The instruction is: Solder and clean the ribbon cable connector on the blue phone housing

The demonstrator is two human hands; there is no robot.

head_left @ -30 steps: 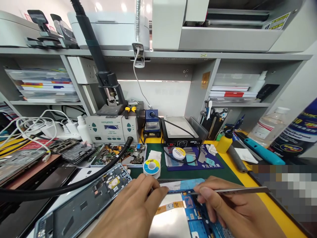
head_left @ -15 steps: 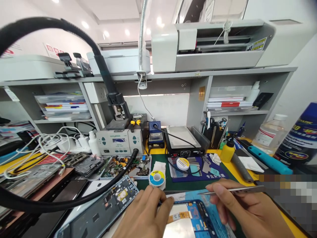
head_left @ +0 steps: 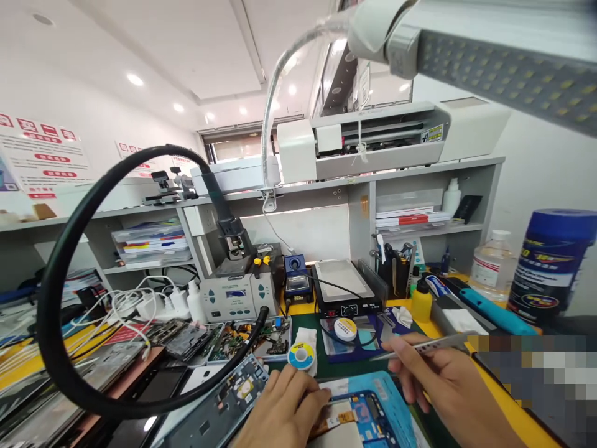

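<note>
Left fingers (head_left: 316,401) at phone (head_left: 369,413) edge; tweezers (head_left: 445,342) apart.

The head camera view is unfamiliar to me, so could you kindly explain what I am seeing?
Of course. There is no robot here: the camera is worn on a person's head, looking forward and down at two bare hands. The left hand is at the edge of an opened blue-framed device; its exact grip is hard to see. The right hand holds a slim metal tool between its fingers. Around them on the bench are a reel with a blue and yellow label, loose circuit boards, a yellow bottle and a grey control box.
</note>
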